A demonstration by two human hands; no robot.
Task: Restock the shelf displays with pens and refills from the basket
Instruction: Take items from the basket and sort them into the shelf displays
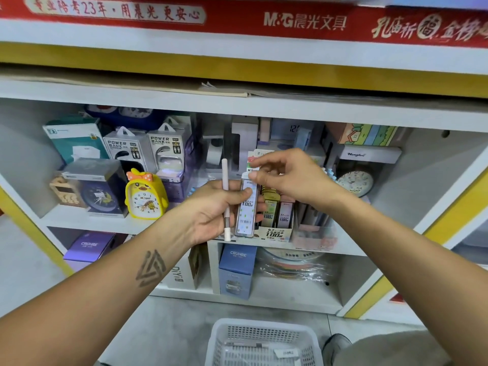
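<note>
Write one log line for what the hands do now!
left hand: holds pen and refill box | right hand: pinches box top | basket: below

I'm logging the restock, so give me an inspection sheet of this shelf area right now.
Surface: white shelf, stocked.
Job's things: pale pen and refill case in left hand; display box of refills on the shelf; white basket on the floor, few items inside.
Clutter: yellow duck clock, power bank boxes.
Grippers: left hand holds pen and case; right hand pinches the case top.
Cables: nothing seen.
Surroundings: red M&G banner above.
</note>
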